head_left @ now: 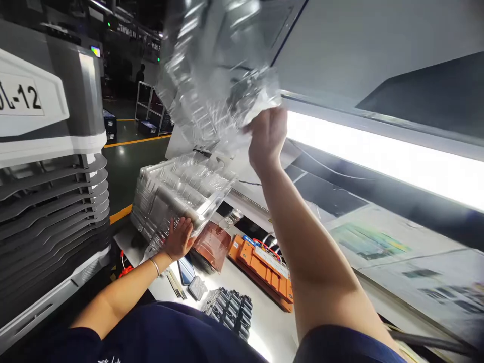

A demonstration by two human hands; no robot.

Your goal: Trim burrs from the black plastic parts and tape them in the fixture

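My right hand (pixel 269 133) is raised, its fingers closed on the edge of a clear plastic tray (pixel 212 75) that is blurred by motion. Lower on the left stands a stack of clear plastic trays (pixel 181 189) with moulded pockets. My left hand (pixel 180 238), a band at its wrist, rests with fingers spread against the near side of that stack. Just right of this hand lies a reddish-brown sheet or bag (pixel 214 244). On the white table (pixel 260 307) sits a block of dark cylindrical parts (pixel 230 307) in rows, close to my body.
An orange toolbox-like case (pixel 262 269) lies along the table's back. Near my left forearm are a phone-like object (pixel 186 270) and a small grey block (pixel 197 288). A bright light tube (pixel 378 156) crosses the right. A large grey machine (pixel 49 176) stands on the left.
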